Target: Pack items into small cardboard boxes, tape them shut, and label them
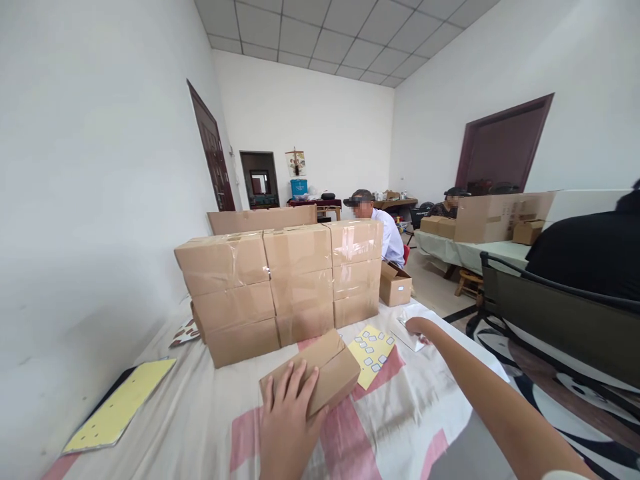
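My left hand (pixel 290 413) lies on top of a closed brown cardboard box (pixel 325 370), fingers spread and thumb toward its near side. The box rests at an angle on the tablecloth. My right hand (pixel 419 327) reaches to the table's right side, fingers curled down at a white sheet (pixel 407 337); what they pinch is too small to make out. Between the two hands lies a yellow sheet with white, dark-edged stickers (pixel 371 350), one end by the box. Behind the box, taped cardboard boxes (pixel 300 283) stand stacked three high.
An open cardboard box (pixel 396 288) stands right of the stack. A yellow sheet (pixel 123 403) lies far left, near the wall. A person in a white shirt (pixel 390 233) sits behind the stack. A chair (pixel 550 320) and another table (pixel 445 250) stand to the right.
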The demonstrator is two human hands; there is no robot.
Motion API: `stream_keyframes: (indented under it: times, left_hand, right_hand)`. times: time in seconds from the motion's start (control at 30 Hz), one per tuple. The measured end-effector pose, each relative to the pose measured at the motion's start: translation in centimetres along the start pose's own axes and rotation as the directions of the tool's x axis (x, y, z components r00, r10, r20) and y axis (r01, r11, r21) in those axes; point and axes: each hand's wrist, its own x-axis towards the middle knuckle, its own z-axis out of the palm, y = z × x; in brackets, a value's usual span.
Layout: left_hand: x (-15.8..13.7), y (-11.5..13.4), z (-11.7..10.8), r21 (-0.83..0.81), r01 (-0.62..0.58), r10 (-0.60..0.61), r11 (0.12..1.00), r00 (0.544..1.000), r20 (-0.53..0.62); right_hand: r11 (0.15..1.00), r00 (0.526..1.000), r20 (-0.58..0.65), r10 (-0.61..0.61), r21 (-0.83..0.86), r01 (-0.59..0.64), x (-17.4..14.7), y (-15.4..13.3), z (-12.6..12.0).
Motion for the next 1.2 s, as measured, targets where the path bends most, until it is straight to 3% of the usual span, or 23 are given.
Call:
stream_keyframes:
  times: [0.17,0.33,0.57,0.87,1.2]
  left_hand:
    - [0.0,0.7,-0.5,-0.104,0.12,-0.115,0.987,0.992,0.054]
    - [0.9,0.4,-1.0,-0.094,0.175,-0.159,0.98,0.974,0.159]
    - [2.5,-0.2,-1.3,-0.049,0.205,-0.185,0.978,0.947,0.262]
    - [2.2,0.1,-1.2,0.01,0.162,-0.161,0.987,0.968,0.192]
    - [1.9,0.4,-0.9,0.071,0.154,-0.164,0.986,0.973,0.163]
  right_hand:
    - [0.943,0.94,0.078,0.332,-0.052,-0.329,0.1,0.5,-0.5]
    - [0.908,0.896,0.145,0.42,-0.06,-0.416,0.2,1.0,-1.4]
    - [0.942,0.924,0.225,0.308,0.064,-0.33,-0.6,3.2,-2.2]
    - [0.957,0.956,0.277,0.092,0.242,-0.162,-1.5,5.2,-2.8]
    - [0.949,0.989,0.049,-0.14,0.293,0.119,-0.8,6.8,-0.1]
